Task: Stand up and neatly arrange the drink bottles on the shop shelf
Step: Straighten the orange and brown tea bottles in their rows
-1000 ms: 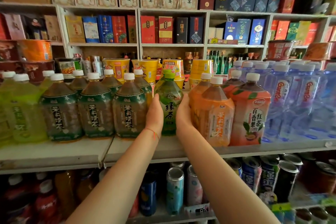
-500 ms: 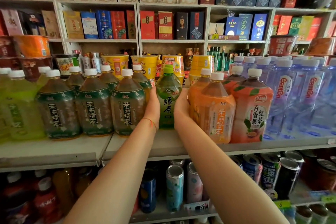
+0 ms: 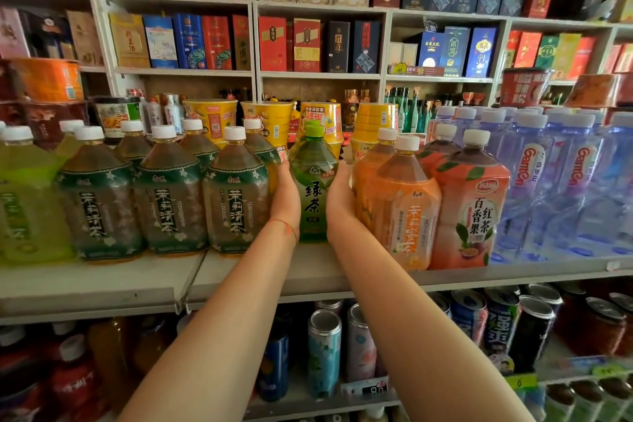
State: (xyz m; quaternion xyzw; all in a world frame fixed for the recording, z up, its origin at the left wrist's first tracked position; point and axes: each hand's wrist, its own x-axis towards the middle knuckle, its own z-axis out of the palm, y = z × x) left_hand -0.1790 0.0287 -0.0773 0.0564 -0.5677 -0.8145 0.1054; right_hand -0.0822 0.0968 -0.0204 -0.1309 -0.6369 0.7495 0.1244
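Both hands clasp the green tea bottle where it stands upright on the shelf, the left hand curled round one flank and the right hand round the other. Just outside the left hand stand jasmine tea bottles; just outside the right hand, orange-labelled tea bottles. Full of liquid, it looks fairly heavy, its thin plastic stiff enough but smooth. The labelled waist, where the palms sit, seems the surest hold.
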